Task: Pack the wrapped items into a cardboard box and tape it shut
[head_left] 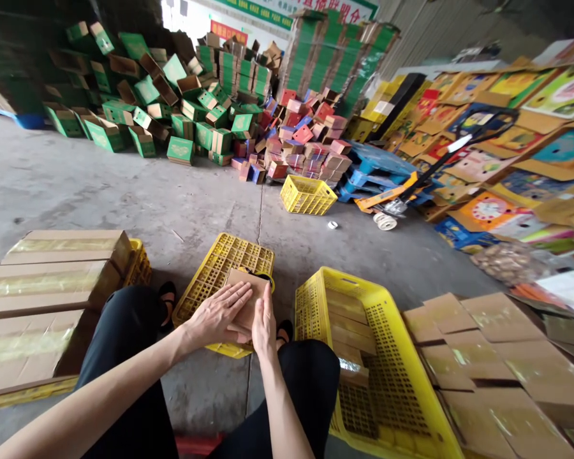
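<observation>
A small brown cardboard box (249, 313) rests on an upturned yellow plastic crate (215, 264) between my knees. My left hand (220, 313) lies across the box with its fingers stretched out flat. Against the box's right side, my right hand (264, 325) is held on edge with straight fingers. Just beyond the box, a yellow and black object (266, 278), perhaps a tape dispenser, shows only in part. To my right, a deep yellow crate (382, 306) holds several cardboard boxes (348, 319).
Large taped boxes (52, 280) fill a crate at my left. More taped boxes (488, 344) are stacked at far right. Ahead stand a smaller yellow crate (309, 195), a pallet jack (402, 197), blue pallets (377, 162) and a heap of green boxes (179, 150).
</observation>
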The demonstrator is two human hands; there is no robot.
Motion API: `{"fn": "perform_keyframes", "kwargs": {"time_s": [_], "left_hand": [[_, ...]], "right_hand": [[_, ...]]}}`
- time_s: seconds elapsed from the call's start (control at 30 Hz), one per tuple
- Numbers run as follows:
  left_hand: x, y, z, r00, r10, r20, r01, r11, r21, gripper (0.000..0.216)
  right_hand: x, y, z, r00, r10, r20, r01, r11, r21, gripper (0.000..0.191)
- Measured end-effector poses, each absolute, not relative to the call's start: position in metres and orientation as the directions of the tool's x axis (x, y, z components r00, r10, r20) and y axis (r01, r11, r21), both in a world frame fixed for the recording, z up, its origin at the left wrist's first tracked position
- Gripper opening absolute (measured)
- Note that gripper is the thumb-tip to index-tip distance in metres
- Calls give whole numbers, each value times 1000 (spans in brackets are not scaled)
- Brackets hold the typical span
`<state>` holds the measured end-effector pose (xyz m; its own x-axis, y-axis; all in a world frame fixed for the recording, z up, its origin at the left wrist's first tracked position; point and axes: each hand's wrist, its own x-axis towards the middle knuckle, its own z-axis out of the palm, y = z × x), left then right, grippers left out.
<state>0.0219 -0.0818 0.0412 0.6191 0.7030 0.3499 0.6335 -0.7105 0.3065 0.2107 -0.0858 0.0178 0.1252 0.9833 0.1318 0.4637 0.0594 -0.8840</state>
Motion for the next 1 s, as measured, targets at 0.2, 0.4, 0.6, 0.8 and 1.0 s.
{"fn": "perform_keyframes", "kwargs": {"time_s": [0.2, 0.4, 0.6, 0.8, 1.0], "left_hand": [[-11, -100, 25, 419, 832, 364, 705, -551, 446, 99], [2, -111, 5, 216, 975, 62, 460, -157, 874, 95], [18, -113, 13, 177, 983, -52, 175, 21, 984, 96], [9, -112, 12, 197, 977, -88, 62, 78, 995, 93], [9, -104, -10, 305, 951, -57, 138, 15, 990, 81]], "right_hand": [[213, -89, 10, 116, 966, 233, 594, 120, -795, 68], [214, -85, 14, 90, 961, 261, 745, 109, -658, 68], [202, -96, 26, -89, 926, 366, 907, 227, -354, 62], [179, -116, 43, -243, 907, 344, 936, 312, -162, 50], [208, -120, 38, -145, 923, 357, 906, 269, -326, 64]]}}
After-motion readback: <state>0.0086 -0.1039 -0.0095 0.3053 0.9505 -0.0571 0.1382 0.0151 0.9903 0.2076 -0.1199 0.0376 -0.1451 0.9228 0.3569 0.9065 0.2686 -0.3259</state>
